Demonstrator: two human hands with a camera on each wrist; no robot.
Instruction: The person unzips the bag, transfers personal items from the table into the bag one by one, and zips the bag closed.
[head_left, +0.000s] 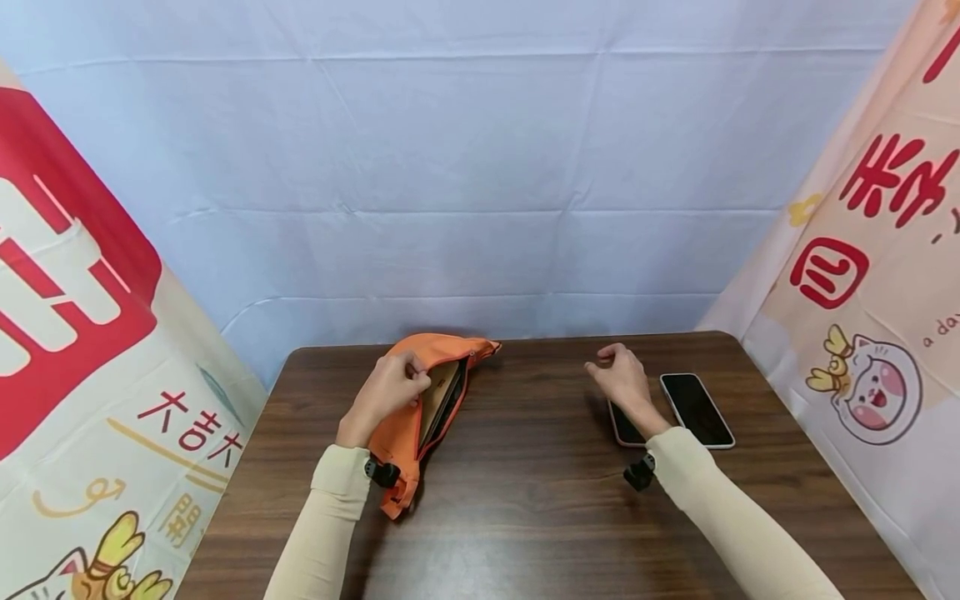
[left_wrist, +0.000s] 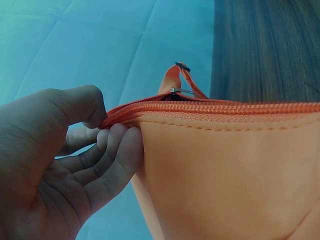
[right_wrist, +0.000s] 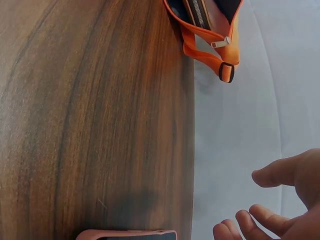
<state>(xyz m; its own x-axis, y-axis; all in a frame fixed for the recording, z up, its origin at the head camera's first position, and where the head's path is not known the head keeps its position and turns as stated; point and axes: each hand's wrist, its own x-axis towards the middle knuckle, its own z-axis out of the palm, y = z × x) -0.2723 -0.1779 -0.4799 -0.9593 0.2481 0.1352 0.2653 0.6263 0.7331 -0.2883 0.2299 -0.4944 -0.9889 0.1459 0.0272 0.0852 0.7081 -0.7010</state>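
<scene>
An orange zippered bag (head_left: pixel 397 435) with a strap lies at the left of the table, its zip undone and its mouth gaping. My left hand (head_left: pixel 386 390) pinches the edge of that mouth between thumb and fingers, clearly seen along the orange zipper (left_wrist: pixel 200 107) in the left wrist view. Inside the bag shows a brown zipped item (right_wrist: pixel 197 14), like a wallet. Over the right side of the table hovers my right hand (head_left: pixel 622 379), fingers loosely bent and holding nothing. Below it lies a phone (head_left: pixel 626 427) in a pinkish case, partly hidden by the hand and wrist.
A second phone (head_left: pixel 697 408), dark-screened with a light rim, lies right of the first on the brown wooden table (head_left: pixel 525 500). Pale cloth (head_left: pixel 450 167) hangs behind the table's far edge. Printed cloths hang at both sides.
</scene>
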